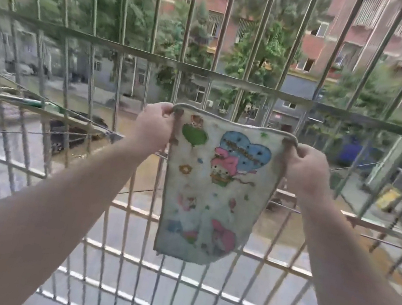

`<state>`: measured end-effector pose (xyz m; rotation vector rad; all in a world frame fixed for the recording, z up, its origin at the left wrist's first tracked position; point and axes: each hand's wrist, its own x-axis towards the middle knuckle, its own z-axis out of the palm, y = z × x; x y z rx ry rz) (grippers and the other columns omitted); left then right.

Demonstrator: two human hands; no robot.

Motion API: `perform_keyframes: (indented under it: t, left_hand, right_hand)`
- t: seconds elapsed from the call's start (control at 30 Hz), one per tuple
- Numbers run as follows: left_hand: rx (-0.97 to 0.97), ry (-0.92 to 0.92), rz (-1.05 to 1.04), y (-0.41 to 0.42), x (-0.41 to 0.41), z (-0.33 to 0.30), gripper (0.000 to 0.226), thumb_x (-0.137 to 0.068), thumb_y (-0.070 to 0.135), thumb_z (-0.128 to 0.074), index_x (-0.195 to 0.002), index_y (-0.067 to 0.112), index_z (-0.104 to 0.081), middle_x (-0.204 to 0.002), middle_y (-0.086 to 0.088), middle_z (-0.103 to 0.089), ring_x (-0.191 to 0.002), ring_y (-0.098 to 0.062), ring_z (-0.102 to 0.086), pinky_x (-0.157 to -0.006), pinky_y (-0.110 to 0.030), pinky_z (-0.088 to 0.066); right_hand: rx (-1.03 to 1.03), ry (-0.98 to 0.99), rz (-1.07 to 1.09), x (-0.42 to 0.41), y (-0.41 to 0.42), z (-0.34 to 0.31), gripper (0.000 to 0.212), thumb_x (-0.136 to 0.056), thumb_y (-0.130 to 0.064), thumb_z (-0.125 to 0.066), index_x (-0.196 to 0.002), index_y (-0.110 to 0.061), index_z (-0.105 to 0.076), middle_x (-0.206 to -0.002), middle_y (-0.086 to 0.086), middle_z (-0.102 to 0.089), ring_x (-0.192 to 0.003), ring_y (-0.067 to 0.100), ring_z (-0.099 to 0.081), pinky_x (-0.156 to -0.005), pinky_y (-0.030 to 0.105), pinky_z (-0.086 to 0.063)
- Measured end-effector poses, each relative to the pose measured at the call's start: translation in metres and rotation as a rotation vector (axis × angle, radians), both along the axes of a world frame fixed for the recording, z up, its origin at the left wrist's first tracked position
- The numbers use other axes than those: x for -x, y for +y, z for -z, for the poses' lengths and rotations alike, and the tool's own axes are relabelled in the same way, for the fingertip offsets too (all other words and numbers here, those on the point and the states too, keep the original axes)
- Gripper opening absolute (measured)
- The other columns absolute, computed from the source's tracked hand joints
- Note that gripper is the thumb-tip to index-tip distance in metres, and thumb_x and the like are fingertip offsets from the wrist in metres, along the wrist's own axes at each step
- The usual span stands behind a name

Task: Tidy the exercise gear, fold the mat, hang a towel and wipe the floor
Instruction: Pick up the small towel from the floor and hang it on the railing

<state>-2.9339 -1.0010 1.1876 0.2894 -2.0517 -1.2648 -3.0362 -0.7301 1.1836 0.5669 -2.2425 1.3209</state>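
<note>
Left hand (152,123) pinches the towel's (212,189) upper left corner; right hand (308,171) pinches the upper right. Small white cloth, cartoon print with balloons and hearts, hangs spread flat before the metal window grille (85,38).

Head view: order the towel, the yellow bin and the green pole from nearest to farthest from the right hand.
1. Towel: gripped by the right hand at its top corner.
2. Yellow bin: farther right, down on the street.
3. Green pole: far left, past the left hand.
</note>
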Motion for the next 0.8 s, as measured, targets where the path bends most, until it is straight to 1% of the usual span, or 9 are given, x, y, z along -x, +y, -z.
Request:
perform_keyframes:
  t: [0.07, 0.13, 0.27, 0.4, 0.5, 0.6, 0.67, 0.73, 0.8]
  left_hand:
    - [-0.115, -0.009, 0.052, 0.000, 0.017, -0.004, 0.023, -0.105, 0.025, -0.044, -0.099, 0.013, -0.063, -0.082, -0.008, -0.070, -0.055, -0.021, -0.071, -0.044, -0.030, -0.055]
    - [-0.234, -0.027, 0.120, -0.002, 0.035, -0.009, 0.023, -0.105, 0.030, -0.043, -0.105, 0.014, -0.060, -0.090, -0.010, -0.071, -0.066, -0.031, -0.074, -0.058, -0.044, -0.062]
    - [-0.277, 0.012, 0.165, -0.008, 0.066, -0.012, 0.028, -0.101, 0.042, -0.048, -0.090, 0.020, -0.061, -0.093, -0.014, -0.073, -0.071, -0.032, -0.074, -0.064, -0.047, -0.062]
    - [-0.202, 0.018, 0.203, -0.018, 0.094, -0.006, 0.036, -0.095, 0.053, -0.051, -0.086, 0.020, -0.062, -0.096, -0.009, -0.074, -0.079, -0.025, -0.074, -0.075, -0.048, -0.061]
    - [0.094, -0.017, 0.114, -0.033, 0.114, 0.004, 0.057, -0.090, 0.067, -0.041, -0.079, 0.013, -0.056, -0.081, -0.007, -0.067, -0.074, -0.024, -0.066, -0.067, -0.043, -0.055]
    - [0.297, -0.051, 0.067, -0.040, 0.133, 0.024, 0.039, -0.099, 0.047, -0.043, -0.078, 0.015, -0.048, -0.079, -0.001, -0.052, -0.065, -0.011, -0.045, -0.056, -0.030, -0.033]
    - [0.314, -0.133, 0.092, -0.044, 0.144, 0.046, 0.005, -0.097, 0.015, -0.052, -0.100, 0.010, -0.051, -0.095, -0.007, -0.051, -0.073, -0.013, -0.046, -0.064, -0.026, -0.039]
    - [0.364, -0.234, 0.114, -0.049, 0.152, 0.071, 0.031, -0.087, 0.001, -0.048, -0.117, 0.006, -0.042, -0.102, -0.009, -0.046, -0.080, -0.020, -0.046, -0.071, -0.031, -0.041]
    - [0.411, -0.331, 0.127, -0.052, 0.155, 0.089, 0.037, -0.089, 0.006, -0.048, -0.123, 0.007, -0.035, -0.105, -0.013, -0.044, -0.074, -0.021, -0.047, -0.065, -0.033, -0.040]
  right_hand:
    - [0.044, -0.083, -0.037, 0.020, -0.006, -0.003, 0.041, -0.095, -0.055, -0.052, -0.074, -0.021, -0.064, -0.069, -0.003, -0.065, -0.060, 0.016, -0.062, -0.053, 0.027, -0.049]
    - [0.182, -0.207, -0.124, 0.037, -0.014, -0.002, 0.036, -0.094, -0.053, -0.056, -0.081, -0.022, -0.067, -0.083, 0.006, -0.071, -0.073, 0.029, -0.071, -0.061, 0.041, -0.060]
    - [0.387, -0.379, -0.199, 0.055, -0.024, 0.000, 0.028, -0.096, -0.043, -0.057, -0.093, -0.016, -0.066, -0.100, 0.010, -0.068, -0.087, 0.029, -0.072, -0.070, 0.045, -0.062]
    - [0.522, -0.424, -0.202, 0.076, -0.032, 0.013, 0.028, -0.099, -0.038, -0.054, -0.101, -0.012, -0.066, -0.107, 0.010, -0.069, -0.091, 0.024, -0.072, -0.076, 0.039, -0.061]
    - [0.598, -0.372, -0.152, 0.093, -0.044, 0.022, 0.025, -0.102, -0.030, -0.051, -0.093, -0.013, -0.067, -0.102, 0.011, -0.070, -0.087, 0.020, -0.068, -0.076, 0.032, -0.058]
    - [0.612, -0.352, -0.112, 0.105, -0.062, 0.038, 0.026, -0.103, -0.024, -0.048, -0.089, -0.015, -0.069, -0.092, 0.010, -0.070, -0.079, 0.019, -0.065, -0.067, 0.031, -0.057]
    - [0.575, -0.356, -0.092, 0.113, -0.072, 0.054, 0.028, -0.097, -0.030, -0.049, -0.088, -0.014, -0.069, -0.092, 0.013, -0.071, -0.079, 0.025, -0.066, -0.073, 0.040, -0.055]
    - [0.550, -0.386, -0.054, 0.120, -0.081, 0.071, 0.031, -0.092, -0.036, -0.047, -0.091, -0.012, -0.067, -0.097, 0.013, -0.072, -0.088, 0.029, -0.067, -0.086, 0.047, -0.055]
    - [0.464, -0.396, -0.004, 0.122, -0.088, 0.085, 0.031, -0.095, -0.036, -0.043, -0.093, -0.014, -0.066, -0.099, 0.008, -0.070, -0.094, 0.027, -0.064, -0.092, 0.046, -0.053]
